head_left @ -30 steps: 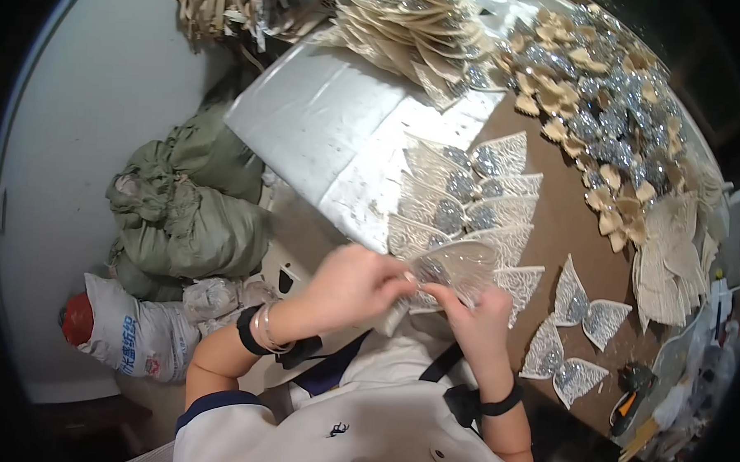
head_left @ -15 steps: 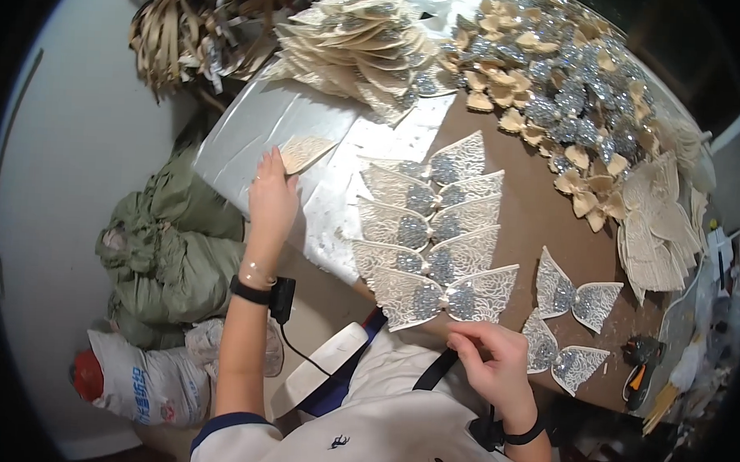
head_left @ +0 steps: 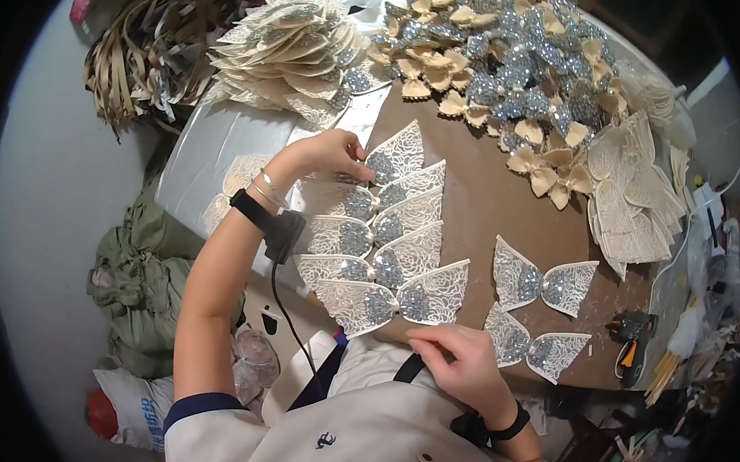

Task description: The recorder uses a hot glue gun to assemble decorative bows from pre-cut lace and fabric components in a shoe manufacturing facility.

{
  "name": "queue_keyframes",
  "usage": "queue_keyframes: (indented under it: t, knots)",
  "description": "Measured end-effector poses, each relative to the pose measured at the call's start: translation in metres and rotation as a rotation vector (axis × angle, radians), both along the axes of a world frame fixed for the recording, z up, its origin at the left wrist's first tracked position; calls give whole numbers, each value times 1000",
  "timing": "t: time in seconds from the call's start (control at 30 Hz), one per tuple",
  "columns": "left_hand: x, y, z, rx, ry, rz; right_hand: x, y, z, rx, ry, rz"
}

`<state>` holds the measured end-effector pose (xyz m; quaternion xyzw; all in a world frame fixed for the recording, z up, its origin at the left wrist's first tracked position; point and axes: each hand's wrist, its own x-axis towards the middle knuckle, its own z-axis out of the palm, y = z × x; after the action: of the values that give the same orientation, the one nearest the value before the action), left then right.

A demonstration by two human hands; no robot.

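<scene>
Cream lace bows with silver glitter centres lie overlapped in a row (head_left: 421,287) on the brown table. My left hand (head_left: 336,157) reaches across to the far end of this row. Its fingers are curled and close on the middle of the farthest lace bow (head_left: 402,154), whose left wing is hidden under the hand. My right hand (head_left: 462,363) is held just below the nearest bow, thumb and forefinger pressed together; anything between them is too small to make out. Two smaller lace bows (head_left: 545,280) lie right of the row. Left of my left forearm rests another cream lace piece (head_left: 244,176).
A fanned stack of lace bows (head_left: 291,58) stands at the far left. Small glitter bows (head_left: 517,80) are heaped at the back, with flat lace pieces (head_left: 632,193) on the right. A glue gun (head_left: 631,346) lies near the right edge. Green sacks (head_left: 157,292) sit left of the table.
My left hand has left the lace piece on the silver sheet and moved right to the row's farthest bow. My right hand stays below the row, fingertips now together. The view has shifted right.
</scene>
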<state>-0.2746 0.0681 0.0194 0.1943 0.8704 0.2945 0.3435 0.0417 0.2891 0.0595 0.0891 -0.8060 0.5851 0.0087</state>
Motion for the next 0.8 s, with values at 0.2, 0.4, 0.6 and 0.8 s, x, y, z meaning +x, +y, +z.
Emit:
queue_keyframes:
  t: [0.2, 0.4, 0.6, 0.8]
  knots:
    - [-1, 15, 19, -109, -111, -106, -8, 1, -5, -36, -56, -14]
    - [2, -40, 59, 439, -19, 257, -1, -1, -7, -268, -257, -42]
    - [124, -37, 171, 645, 65, 361, -33, -9, 16, -609, -347, 136]
    - [219, -3, 138, 699, -151, 351, -54, -37, 44, -1074, -432, 181]
